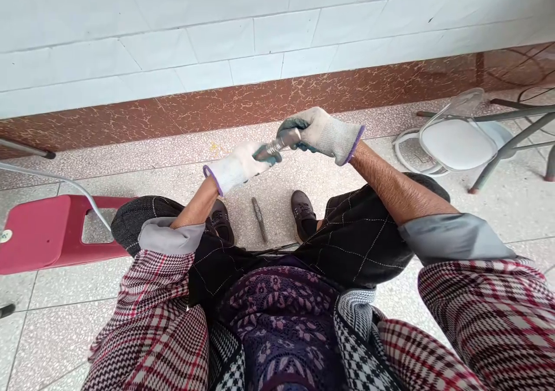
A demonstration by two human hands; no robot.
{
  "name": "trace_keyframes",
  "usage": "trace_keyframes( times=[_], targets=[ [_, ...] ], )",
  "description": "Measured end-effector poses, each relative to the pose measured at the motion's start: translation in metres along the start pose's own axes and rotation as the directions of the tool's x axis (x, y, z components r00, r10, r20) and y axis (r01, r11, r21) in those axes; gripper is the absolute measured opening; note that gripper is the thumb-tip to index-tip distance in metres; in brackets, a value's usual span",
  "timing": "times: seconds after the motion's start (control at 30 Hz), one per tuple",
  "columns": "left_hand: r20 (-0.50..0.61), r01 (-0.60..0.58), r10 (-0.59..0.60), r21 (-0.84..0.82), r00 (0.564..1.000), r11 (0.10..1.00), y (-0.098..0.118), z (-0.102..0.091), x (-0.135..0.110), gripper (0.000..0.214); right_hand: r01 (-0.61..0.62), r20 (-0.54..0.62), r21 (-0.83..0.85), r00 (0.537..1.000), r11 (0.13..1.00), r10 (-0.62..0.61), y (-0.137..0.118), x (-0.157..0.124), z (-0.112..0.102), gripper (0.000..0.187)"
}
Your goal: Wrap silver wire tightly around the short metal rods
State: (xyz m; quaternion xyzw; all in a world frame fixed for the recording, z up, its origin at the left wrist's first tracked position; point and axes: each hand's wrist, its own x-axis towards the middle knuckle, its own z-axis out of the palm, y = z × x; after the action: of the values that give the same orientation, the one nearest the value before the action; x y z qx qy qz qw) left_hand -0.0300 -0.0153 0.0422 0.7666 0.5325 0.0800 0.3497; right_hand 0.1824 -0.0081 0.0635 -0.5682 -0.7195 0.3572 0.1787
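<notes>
**A:** Head view first. Is there any writing to read?

**B:** Only a small round sticker (5, 236) at the left end of the red stool (43, 235), well to the left of the dark rod (259, 218) that lies on the floor (277, 185). The sticker is too small to read.

**A:** Where is the metal piece?

**B:** The metal piece (280, 144) is a short grey cylinder with a ribbed stretch. It is held in the air, above the dark rod in the picture and a little to its right. It is tilted, with its right end higher.

**A:** And the fingers?

**B:** The left hand (236, 165) wears a white knit glove with a purple cuff. Its fingers (267, 157) are curled tight round the lower left end of the piece. The right hand (323, 132), gloved the same way, reaches in from the right of the rod. Its fingers (289, 126) are folded down over the upper right end and hide it. Both hands touch the piece, and only its middle stretch shows between them.

**A:** What lies about the rod itself?

**B:** One dark shoe (222, 220) is just left of it and the other shoe (302, 210) just right. The rod touches neither, and both hands are clear of it. Far to the right of the rod, near the wall, is a white chair (457, 142) with grey metal legs.
</notes>
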Motion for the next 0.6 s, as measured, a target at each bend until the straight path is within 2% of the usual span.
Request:
trace_keyframes(
  times=[0.07,0.17,0.23,0.3,0.4,0.47,0.53,0.6],
  targets=[
    [-0.05,0.002,-0.004,-0.034,0.999,0.999,0.0,-0.004,0.002,0.028,-0.004,-0.016,0.052,1.0,0.999,0.005,0.001,-0.002,0.008,0.018],
    [-0.126,0.038,-0.043,-0.038,0.991,0.999,-0.009,-0.012,0.017,0.032,0.078,-0.025,-0.017,0.997,0.997,-0.079,-0.003,-0.004,0.021,0.016],
    [-0.177,0.047,-0.027,0.108,0.984,0.993,-0.015,-0.021,0.03,0.03,0.118,-0.007,-0.089,0.993,0.989,-0.119,-0.009,-0.006,0.026,0.016],
    [-0.193,0.056,0.023,0.391,0.981,0.919,-0.018,-0.034,0.042,0.03,0.13,0.024,-0.134,0.991,0.982,-0.128,-0.02,-0.006,0.026,0.017],
    [-0.13,0.116,-0.034,0.699,0.991,0.705,-0.015,-0.051,0.052,0.036,0.137,0.049,-0.232,0.99,0.963,-0.129,-0.034,-0.002,0.016,0.02],
    [-0.036,0.057,-0.046,0.778,0.998,0.626,-0.009,-0.056,0.052,0.038,0.139,0.02,-0.308,0.99,0.941,-0.139,-0.038,0.006,0.003,0.022],
    [0.039,-0.027,-0.006,0.769,0.999,0.639,-0.002,-0.055,0.048,0.036,0.147,-0.03,-0.309,0.986,0.94,-0.164,-0.034,0.017,-0.012,0.021],
    [0.045,-0.063,0.043,0.699,0.998,0.712,0.003,-0.053,0.042,0.033,0.134,-0.063,-0.224,0.986,0.965,-0.151,-0.026,0.027,-0.024,0.017]
  ],
)
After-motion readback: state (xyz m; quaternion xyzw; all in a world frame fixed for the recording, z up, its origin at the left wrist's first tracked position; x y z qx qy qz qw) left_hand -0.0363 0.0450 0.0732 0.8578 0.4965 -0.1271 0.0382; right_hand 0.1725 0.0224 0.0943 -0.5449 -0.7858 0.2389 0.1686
